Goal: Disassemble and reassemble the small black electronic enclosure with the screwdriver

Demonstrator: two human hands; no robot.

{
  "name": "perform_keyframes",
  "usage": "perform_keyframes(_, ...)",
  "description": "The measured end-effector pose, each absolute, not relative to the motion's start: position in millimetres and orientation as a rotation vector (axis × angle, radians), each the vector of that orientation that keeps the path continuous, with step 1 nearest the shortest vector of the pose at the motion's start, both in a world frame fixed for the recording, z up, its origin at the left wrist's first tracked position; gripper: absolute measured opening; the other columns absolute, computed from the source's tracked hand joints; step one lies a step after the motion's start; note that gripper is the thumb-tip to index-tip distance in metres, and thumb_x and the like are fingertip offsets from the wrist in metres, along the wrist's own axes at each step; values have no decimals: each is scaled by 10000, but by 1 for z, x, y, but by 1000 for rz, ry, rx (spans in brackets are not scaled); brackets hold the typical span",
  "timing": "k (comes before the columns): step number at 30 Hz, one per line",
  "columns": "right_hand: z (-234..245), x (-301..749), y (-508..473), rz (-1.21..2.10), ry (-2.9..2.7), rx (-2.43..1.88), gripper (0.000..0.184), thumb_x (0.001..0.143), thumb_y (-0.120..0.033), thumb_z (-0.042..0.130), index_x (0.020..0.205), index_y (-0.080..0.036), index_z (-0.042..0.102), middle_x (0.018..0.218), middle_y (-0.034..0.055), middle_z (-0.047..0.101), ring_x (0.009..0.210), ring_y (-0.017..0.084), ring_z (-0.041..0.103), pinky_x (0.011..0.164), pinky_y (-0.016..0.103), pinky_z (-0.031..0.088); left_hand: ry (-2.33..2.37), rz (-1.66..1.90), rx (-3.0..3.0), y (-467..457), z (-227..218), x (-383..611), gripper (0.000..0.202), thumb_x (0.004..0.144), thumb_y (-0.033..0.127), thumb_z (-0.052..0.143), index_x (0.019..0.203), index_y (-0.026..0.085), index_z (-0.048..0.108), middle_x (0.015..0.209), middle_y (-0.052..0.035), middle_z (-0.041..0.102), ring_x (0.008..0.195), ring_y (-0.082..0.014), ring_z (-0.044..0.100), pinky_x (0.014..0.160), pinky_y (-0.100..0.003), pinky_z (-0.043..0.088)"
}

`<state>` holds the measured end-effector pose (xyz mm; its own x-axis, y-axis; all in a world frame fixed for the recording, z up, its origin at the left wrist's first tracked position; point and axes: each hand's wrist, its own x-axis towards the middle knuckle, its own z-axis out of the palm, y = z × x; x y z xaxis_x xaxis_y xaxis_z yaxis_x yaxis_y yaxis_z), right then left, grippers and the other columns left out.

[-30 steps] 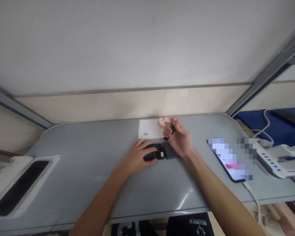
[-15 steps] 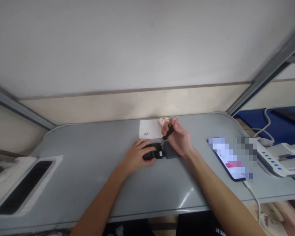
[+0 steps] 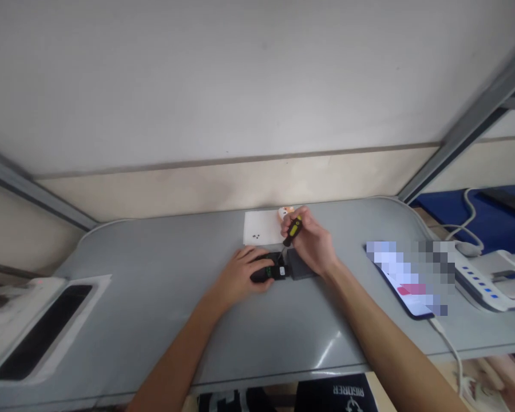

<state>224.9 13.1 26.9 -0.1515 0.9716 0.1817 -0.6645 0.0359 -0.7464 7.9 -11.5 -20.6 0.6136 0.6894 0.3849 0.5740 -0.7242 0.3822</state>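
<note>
My right hand (image 3: 312, 237) is closed round a black-and-yellow screwdriver (image 3: 293, 230), whose thin shaft slants down to the left. Its tip reaches the opened black device (image 3: 276, 270), where some green circuit board shows; exactly what the tip touches is too small to tell. My left hand (image 3: 242, 273) grips that device from the left, fingers over the top and thumb along the near side. Under my right wrist lies a flat dark grey piece (image 3: 302, 266), partly hidden. Behind the hands is a white sheet (image 3: 261, 223) with several tiny dark bits (image 3: 256, 236), perhaps screws.
An orange-and-white figure (image 3: 285, 213) sits at the sheet's right edge. On the right are a lit phone (image 3: 405, 286) on a cable and a white power strip (image 3: 480, 286). A black slab-like phone (image 3: 45, 332) lies at left. Metal posts frame the grey table (image 3: 154, 320).
The screwdriver handle has turned in my right hand, so its yellow patch now faces up. My left hand keeps its hold on the device. The view has shifted slightly.
</note>
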Motion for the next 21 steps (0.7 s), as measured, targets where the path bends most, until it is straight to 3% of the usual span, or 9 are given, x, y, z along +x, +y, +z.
perform_keyframes(3, 26, 226, 15, 1559, -928, -480, 270, 967, -484, 596, 863, -235, 580, 816, 29, 490, 747, 187, 493, 714, 338, 455, 1026, 778, 2620, -11, -22, 8, 268, 843, 247, 736, 1109, 274, 752, 1243, -51, 722, 1137, -240, 641, 1033, -427, 528)
perform_keyframes(8, 25, 215, 12, 1528, -827, -461, 321, 1006, -580, 489, 933, -271, 540, 691, -16, 378, 610, 169, 365, 602, 303, 382, 1022, 755, 2589, -12, -19, 8, 282, 839, 221, 745, 1116, 272, 752, 1268, -48, 713, 1153, -232, 636, 1049, -417, 520)
perform_keyframes(11, 27, 212, 12, 1537, -816, -423, 272, 990, -523, 556, 905, -271, 504, 659, -32, 362, 578, 155, 326, 568, 279, 337, 1010, 778, 2576, -12, -18, 9, 270, 837, 227, 749, 1105, 262, 755, 1254, -51, 717, 1136, -231, 641, 1037, -415, 526)
perform_keyframes(14, 31, 215, 18, 1591, -901, -425, 237, 956, -427, 640, 866, -251, 510, 716, -17, 467, 608, 142, 409, 604, 282, 379, 1009, 776, 2565, -12, -19, 9, 268, 833, 232, 750, 1098, 265, 753, 1257, -47, 717, 1133, -233, 644, 1042, -422, 523)
perform_keyframes(17, 35, 216, 25, 1665, -1003, -448, 269, 956, -458, 643, 863, -212, 587, 851, 28, 548, 713, 155, 520, 672, 312, 440, 999, 779, 2569, -11, -21, 9, 267, 834, 234, 747, 1099, 265, 747, 1269, -46, 714, 1147, -231, 641, 1065, -425, 509)
perform_keyframes(21, 33, 208, 28, 1643, -898, -461, 345, 991, -529, 580, 867, -208, 595, 737, -2, 460, 620, 131, 425, 583, 283, 370, 1013, 776, 2570, -11, -21, 8, 259, 834, 247, 754, 1091, 266, 748, 1266, -42, 714, 1137, -232, 639, 1058, -422, 506)
